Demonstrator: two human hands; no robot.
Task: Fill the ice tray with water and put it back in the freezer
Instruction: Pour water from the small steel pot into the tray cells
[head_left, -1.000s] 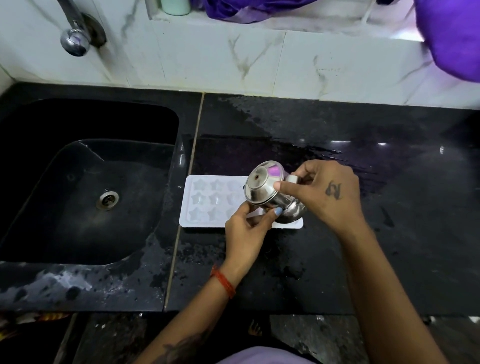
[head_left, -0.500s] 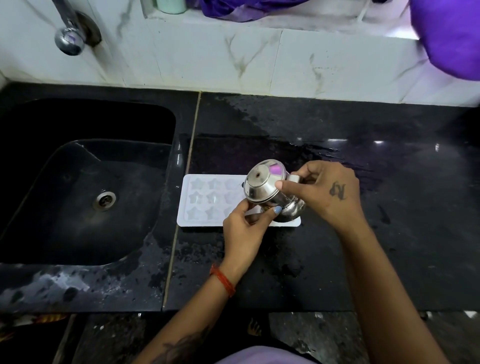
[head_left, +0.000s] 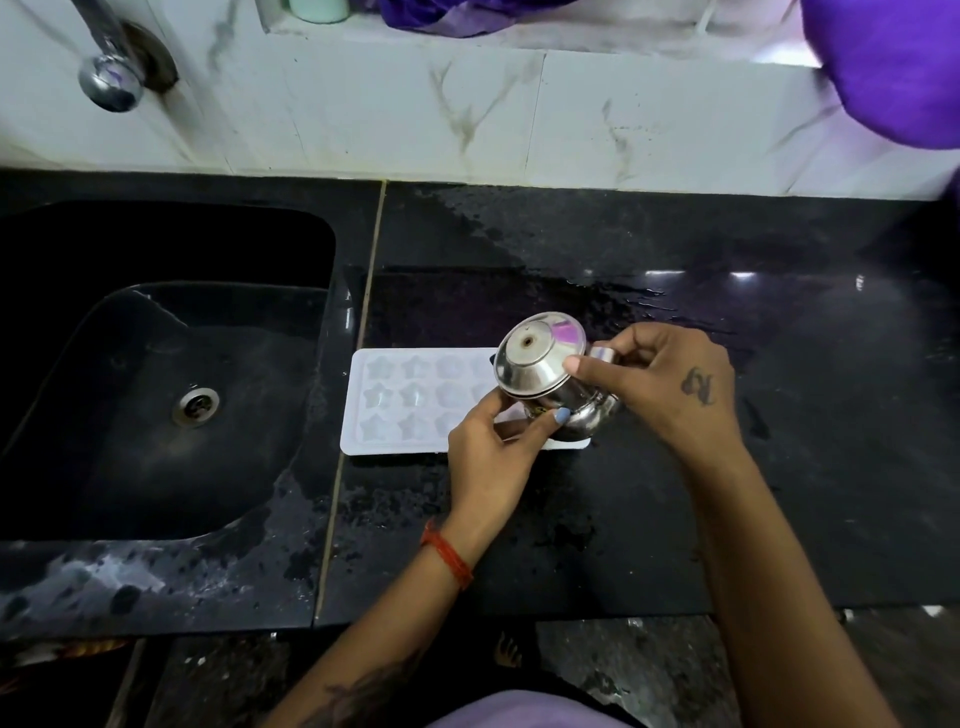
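Two bare forearms reach in from the near edge; red thread band (head_left: 448, 560) on the left wrist. Left hand (head_left: 491, 457) curls thumb and fingertips against the near, lower side of a small steel pot (head_left: 550, 376), a blue-painted nail showing at the contact. Right hand (head_left: 662, 387) grips the same pot from its right, thumb pressed on the rim of the wide face, fingers wrapped round a stub at its side. The pot is tipped on its side, wide round face turned up and left, held just above the right end of the white ice tray (head_left: 410, 402). Tray lies flat on the wet black counter (head_left: 675, 519), directly under and left of the grip, star-shaped cells visible; whether they hold water I cannot tell. Left of the tray, past the counter seam, the black sink (head_left: 130, 415) with its drain (head_left: 196, 406). Beyond the grip, the white marble-patterned wall (head_left: 519, 119); far left on it, a chrome tap (head_left: 109, 78). Purple cloth (head_left: 893, 62) at far right.
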